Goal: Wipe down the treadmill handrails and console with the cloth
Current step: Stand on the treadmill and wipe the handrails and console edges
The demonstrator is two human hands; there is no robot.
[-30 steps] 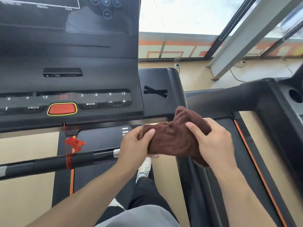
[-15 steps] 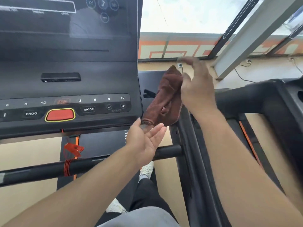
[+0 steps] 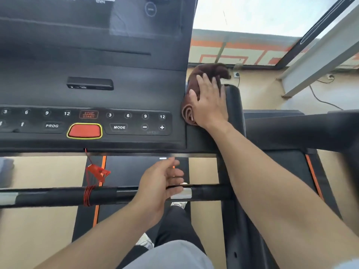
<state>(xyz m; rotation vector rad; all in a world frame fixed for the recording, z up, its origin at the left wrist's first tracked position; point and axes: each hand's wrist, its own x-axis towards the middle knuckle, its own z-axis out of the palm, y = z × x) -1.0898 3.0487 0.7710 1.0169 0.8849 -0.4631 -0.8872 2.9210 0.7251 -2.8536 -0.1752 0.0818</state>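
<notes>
I see the console (image 3: pixel 93 90) filling my left, the front handrail (image 3: pixel 48 197) below. The brown cloth (image 3: pixel 209 68) lies on the console's right side panel (long axis away from me), pressed under the right hand (image 3: pixel 208 101), fingers flat and spread. The left hand (image 3: pixel 157 183), loosely open and empty, is farther.

The brown cloth (image 3: pixel 210 69) lies bunched up just right of the black console (image 3: pixel 126 90), touching its edge.

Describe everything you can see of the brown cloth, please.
The cloth is dark brown and looks soft and fuzzy, like towel fabric. It is bunched into folds, not spread flat. It lies on the black side panel just right of the console. The right hand presses on it with straight fingers, covering its middle.
</notes>
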